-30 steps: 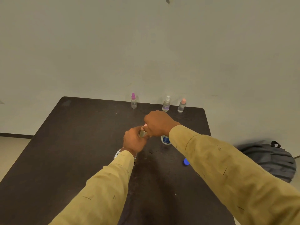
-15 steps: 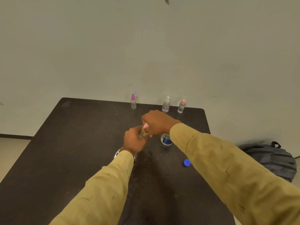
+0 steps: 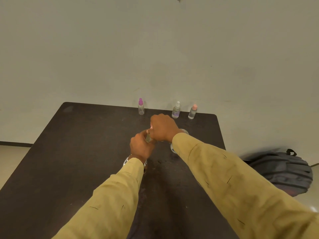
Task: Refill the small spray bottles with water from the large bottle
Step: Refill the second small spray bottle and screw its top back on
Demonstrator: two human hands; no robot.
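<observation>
The left hand point(image 3: 141, 147) grips a small bottle point(image 3: 148, 139) above the middle of the table point(image 3: 82, 152), fingers curled round its body. Only a strip of that body shows between the two hands: clear plastic with a faint yellowish tint. How full it is cannot be told.

The right hand point(image 3: 164, 128) sits on top of the bottle, knuckles up, fingers curled down over its cap point(image 3: 151, 127). A sliver of the cap shows pink at the hand's left edge. The two hands touch each other around the bottle, which stands roughly upright.

The large bottle point(image 3: 173, 148) stands on the table just right of the hands. It is mostly hidden behind the right forearm, with only a pale edge and a bit of clear plastic showing.

Three more small spray bottles stand upright along the table's far edge by the wall point(image 3: 155, 49). The purple bottle point(image 3: 141, 107) is on the left. The white bottle point(image 3: 176, 111), with a faint violet tint low in its body, and the peach bottle point(image 3: 192, 112) stand near each other on the right. All three have clear bodies.

Both arms wear mustard sleeves, and a watch point(image 3: 126, 160) shows at the left wrist. A dark backpack point(image 3: 279, 171) lies on the floor to the right of the table.
</observation>
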